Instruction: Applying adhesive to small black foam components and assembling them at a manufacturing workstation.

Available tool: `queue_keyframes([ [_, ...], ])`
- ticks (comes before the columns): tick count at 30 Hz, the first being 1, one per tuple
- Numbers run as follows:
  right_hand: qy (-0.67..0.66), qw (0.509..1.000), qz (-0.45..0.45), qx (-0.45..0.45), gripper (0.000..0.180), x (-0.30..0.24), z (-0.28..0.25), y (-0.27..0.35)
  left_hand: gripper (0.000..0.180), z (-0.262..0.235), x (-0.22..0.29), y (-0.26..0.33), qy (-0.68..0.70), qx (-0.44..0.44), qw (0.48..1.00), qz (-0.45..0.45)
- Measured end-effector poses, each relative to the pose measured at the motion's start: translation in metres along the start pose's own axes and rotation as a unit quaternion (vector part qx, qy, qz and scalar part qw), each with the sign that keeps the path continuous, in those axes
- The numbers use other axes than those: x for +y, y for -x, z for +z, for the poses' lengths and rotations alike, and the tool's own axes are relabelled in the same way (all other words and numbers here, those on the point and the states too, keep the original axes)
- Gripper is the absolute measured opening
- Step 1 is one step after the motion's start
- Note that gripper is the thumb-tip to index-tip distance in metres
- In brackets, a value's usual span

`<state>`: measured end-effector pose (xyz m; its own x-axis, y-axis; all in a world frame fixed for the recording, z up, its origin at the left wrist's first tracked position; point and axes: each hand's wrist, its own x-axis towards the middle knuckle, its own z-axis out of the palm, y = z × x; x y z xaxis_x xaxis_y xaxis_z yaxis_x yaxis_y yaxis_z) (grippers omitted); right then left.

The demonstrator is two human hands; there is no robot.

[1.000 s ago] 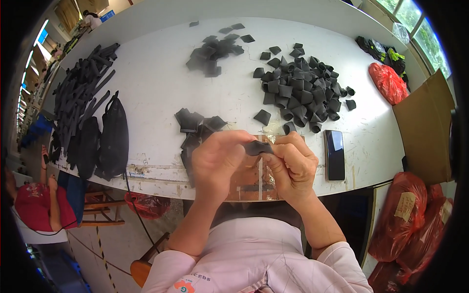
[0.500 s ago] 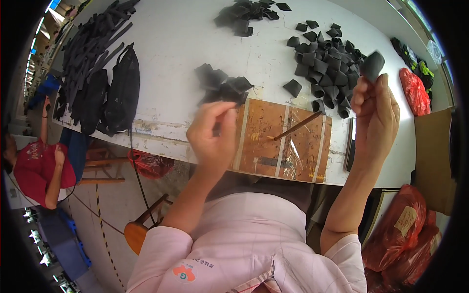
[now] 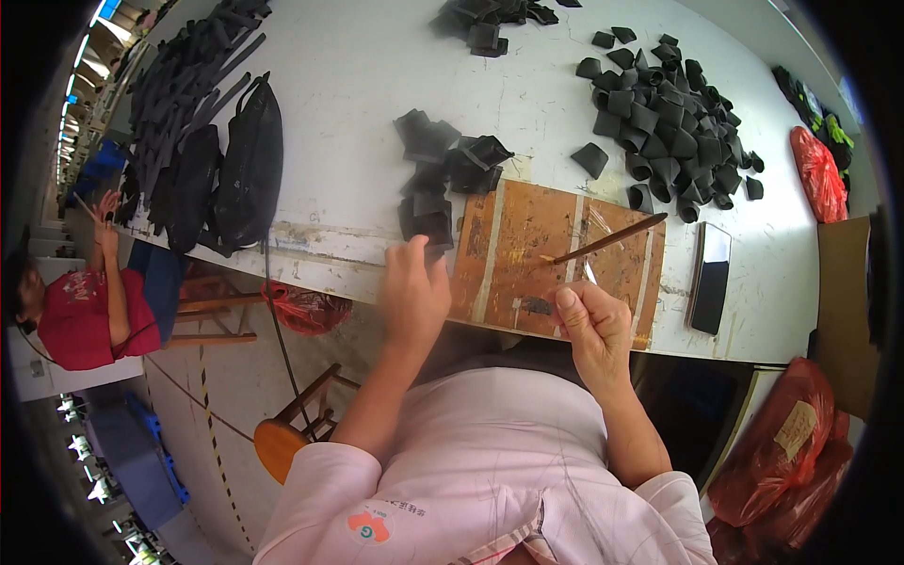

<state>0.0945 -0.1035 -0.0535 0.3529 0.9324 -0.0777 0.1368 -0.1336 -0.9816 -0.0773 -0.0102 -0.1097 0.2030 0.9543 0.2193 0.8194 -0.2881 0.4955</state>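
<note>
Left hand (image 3: 414, 292) over the near edge of the white desk (image 3: 358, 85), fingers bent onto a small stack of black folded pieces (image 3: 428, 221) just left of the brown board (image 3: 556, 254); grip on the nearest piece hidden by the knuckles, so cannot tell how far closed. Right hand (image 3: 591, 325) at the board's near edge, fingers curled loosely inward, thumb up; nothing plainly seen inside it, so cannot tell whether anything held. Thin brown stick (image 3: 607, 238) lying slantwise across the board, apart from both hands.

Beyond the board, a loose cluster of black pieces (image 3: 452, 151) touching its far left corner. Farther right, a wide heap of black curled pieces (image 3: 673, 122), spilling toward the board's far right corner. Another small black pile (image 3: 490, 14) at the far edge. Dark phone (image 3: 711, 278) flat on the desk just right of the board. Black waist bags (image 3: 231, 169) lying at the left end, beside a long stack of black strips (image 3: 179, 75).

Red plastic bag (image 3: 817, 174) on the far right of the desk, near a brown cardboard box (image 3: 843, 311). Below the desk at right, bulging red sacks (image 3: 786, 452), one bearing a pale rectangular label (image 3: 796, 428). Under the desk at left, a red net bag (image 3: 301, 306) and a round wooden stool (image 3: 282, 443). At far left, a seated person in a red top (image 3: 71, 311).
</note>
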Motion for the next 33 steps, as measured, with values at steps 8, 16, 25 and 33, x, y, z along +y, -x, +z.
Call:
queue_keyframes([
  [8,-0.015,0.997,0.043,-0.056,0.026,0.002,0.005,-0.002,0.011,0.013,-0.011,-0.021,-0.120,-0.028,0.982,0.141],
  [16,-0.001,0.998,0.008,-0.066,0.022,-0.007,0.013,-0.008,0.001,-0.002,-0.012,-0.040,0.093,0.055,0.987,0.120],
  [25,0.079,0.963,-0.243,0.085,0.020,-0.025,0.034,-0.019,0.008,-0.045,0.062,-0.011,0.680,-0.185,0.678,-0.211],
  [33,0.215,0.912,-0.323,0.131,0.016,-0.025,0.025,-0.010,0.009,-0.027,0.076,0.006,0.317,0.057,0.937,0.133],
])
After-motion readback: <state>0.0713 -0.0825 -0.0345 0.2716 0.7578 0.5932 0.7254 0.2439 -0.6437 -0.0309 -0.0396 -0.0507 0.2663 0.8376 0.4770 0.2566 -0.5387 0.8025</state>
